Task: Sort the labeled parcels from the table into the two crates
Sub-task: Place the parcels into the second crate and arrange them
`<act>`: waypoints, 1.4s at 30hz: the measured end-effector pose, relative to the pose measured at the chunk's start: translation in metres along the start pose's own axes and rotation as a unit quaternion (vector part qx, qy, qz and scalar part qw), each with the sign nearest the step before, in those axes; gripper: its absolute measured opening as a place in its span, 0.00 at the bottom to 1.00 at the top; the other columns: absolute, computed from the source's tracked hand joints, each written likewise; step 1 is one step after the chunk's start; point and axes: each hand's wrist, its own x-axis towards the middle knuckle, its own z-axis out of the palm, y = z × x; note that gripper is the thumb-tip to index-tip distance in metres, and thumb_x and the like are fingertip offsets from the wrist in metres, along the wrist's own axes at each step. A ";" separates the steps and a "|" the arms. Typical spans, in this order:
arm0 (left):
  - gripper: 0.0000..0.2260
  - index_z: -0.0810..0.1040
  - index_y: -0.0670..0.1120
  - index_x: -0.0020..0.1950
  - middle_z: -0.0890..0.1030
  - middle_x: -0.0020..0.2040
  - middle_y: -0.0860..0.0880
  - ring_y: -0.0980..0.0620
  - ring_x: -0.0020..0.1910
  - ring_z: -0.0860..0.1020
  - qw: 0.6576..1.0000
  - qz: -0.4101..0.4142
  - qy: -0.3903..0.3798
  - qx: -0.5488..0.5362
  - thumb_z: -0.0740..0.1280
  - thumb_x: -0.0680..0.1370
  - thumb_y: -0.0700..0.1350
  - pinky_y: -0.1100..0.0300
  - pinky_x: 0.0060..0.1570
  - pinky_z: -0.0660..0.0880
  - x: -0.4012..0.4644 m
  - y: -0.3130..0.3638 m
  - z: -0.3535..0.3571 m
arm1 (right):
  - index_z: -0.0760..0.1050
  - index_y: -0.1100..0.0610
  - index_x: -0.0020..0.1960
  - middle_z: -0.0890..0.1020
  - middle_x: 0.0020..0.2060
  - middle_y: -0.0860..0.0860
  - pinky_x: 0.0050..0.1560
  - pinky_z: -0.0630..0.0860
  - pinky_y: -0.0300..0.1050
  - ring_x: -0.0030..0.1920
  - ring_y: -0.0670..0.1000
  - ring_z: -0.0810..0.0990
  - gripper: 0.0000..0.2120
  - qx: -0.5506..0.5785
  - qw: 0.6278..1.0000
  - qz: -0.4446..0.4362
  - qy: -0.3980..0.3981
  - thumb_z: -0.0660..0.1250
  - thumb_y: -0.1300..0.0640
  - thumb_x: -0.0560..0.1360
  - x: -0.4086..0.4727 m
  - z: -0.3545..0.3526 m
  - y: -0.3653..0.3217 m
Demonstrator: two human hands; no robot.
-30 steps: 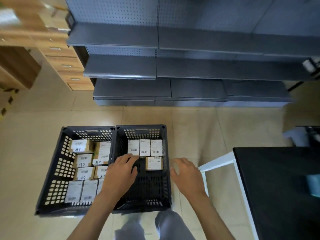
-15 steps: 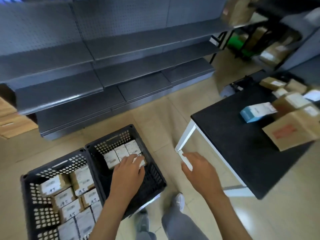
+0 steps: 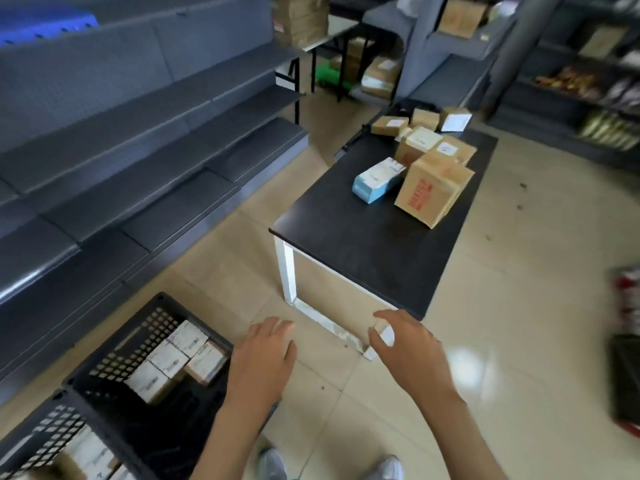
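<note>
Two black crates stand on the floor at lower left. The nearer right crate (image 3: 114, 355) holds several white-labeled parcels (image 3: 180, 358); the left crate (image 3: 31, 441) at the bottom corner holds several more. On the black table (image 3: 367, 237) lie brown cardboard parcels (image 3: 433, 192) and a light blue and white box (image 3: 377, 180). My left hand (image 3: 263, 355) hovers empty over the floor beside the right crate's edge, fingers loosely together. My right hand (image 3: 408, 348) is open and empty, in front of the table's near white leg.
Empty grey metal shelving (image 3: 138, 133) runs along the left. More cardboard boxes (image 3: 301, 19) sit on a far table and shelves behind. Stocked shelves stand at far right; a red and dark object (image 3: 627, 358) lies at the right edge. Tiled floor (image 3: 519, 306) surrounds the table.
My left hand has come out of the right crate, leaving a parcel there. The view has swung right toward the table. Both hands have moved right, away from the crates.
</note>
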 end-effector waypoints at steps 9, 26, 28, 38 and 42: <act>0.14 0.79 0.53 0.65 0.81 0.60 0.54 0.47 0.56 0.79 0.999 0.044 -0.009 0.008 0.68 0.79 0.47 0.48 0.52 0.78 0.023 0.168 0.043 | 0.76 0.43 0.67 0.80 0.60 0.41 0.54 0.77 0.46 0.57 0.48 0.81 0.17 0.021 0.998 0.053 0.032 0.64 0.41 0.80 -0.009 -0.056 0.169; 0.13 0.81 0.53 0.66 0.82 0.61 0.56 0.51 0.56 0.81 0.993 0.116 -0.021 0.030 0.69 0.81 0.49 0.50 0.52 0.78 0.170 0.350 0.106 | 0.76 0.43 0.65 0.82 0.57 0.41 0.53 0.78 0.45 0.55 0.47 0.82 0.16 0.031 0.993 0.108 0.042 0.62 0.42 0.81 0.099 -0.132 0.343; 0.14 0.80 0.54 0.67 0.81 0.62 0.56 0.52 0.58 0.81 0.993 0.113 -0.022 0.021 0.67 0.81 0.50 0.51 0.53 0.78 0.202 0.366 0.115 | 0.77 0.44 0.65 0.81 0.58 0.41 0.56 0.77 0.45 0.58 0.48 0.80 0.15 0.016 0.994 0.101 0.048 0.63 0.43 0.81 0.130 -0.142 0.356; 0.17 0.74 0.56 0.73 0.78 0.67 0.57 0.56 0.64 0.76 0.992 0.121 -0.039 0.010 0.63 0.84 0.54 0.57 0.59 0.75 0.360 0.442 0.134 | 0.76 0.44 0.67 0.80 0.60 0.41 0.56 0.75 0.43 0.60 0.48 0.79 0.17 -0.012 0.994 0.097 0.048 0.62 0.42 0.81 0.280 -0.196 0.412; 0.16 0.75 0.55 0.72 0.79 0.66 0.57 0.57 0.63 0.77 0.992 0.113 -0.048 0.004 0.64 0.84 0.53 0.58 0.58 0.74 0.404 0.471 0.144 | 0.76 0.45 0.68 0.80 0.60 0.41 0.56 0.76 0.44 0.59 0.48 0.80 0.17 -0.014 0.995 0.086 0.040 0.62 0.42 0.81 0.329 -0.211 0.439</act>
